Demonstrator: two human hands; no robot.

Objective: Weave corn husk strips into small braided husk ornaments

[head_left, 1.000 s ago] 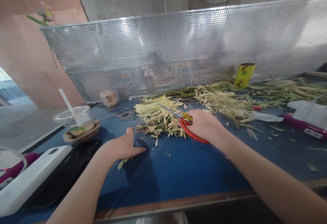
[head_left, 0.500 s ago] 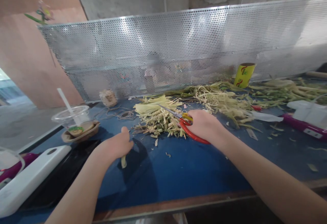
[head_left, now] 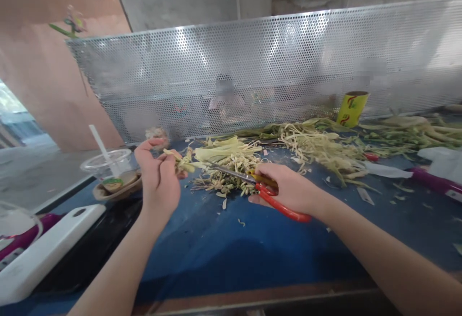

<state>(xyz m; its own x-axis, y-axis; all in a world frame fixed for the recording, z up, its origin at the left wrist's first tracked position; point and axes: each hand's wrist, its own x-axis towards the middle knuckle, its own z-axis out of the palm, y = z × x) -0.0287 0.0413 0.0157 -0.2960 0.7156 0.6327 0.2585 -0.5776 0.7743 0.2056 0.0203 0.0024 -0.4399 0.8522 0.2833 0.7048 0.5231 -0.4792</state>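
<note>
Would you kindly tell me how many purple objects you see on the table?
2: one purple object at the far left, beside the long white object, and another purple object near the right edge. More may be hidden beneath the plant strips.

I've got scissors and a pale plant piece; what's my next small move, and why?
Perhaps bring the scissors onto the pale plant piece: the left grip holds it raised, and the blades, held out by the right grip, point toward it.
</note>
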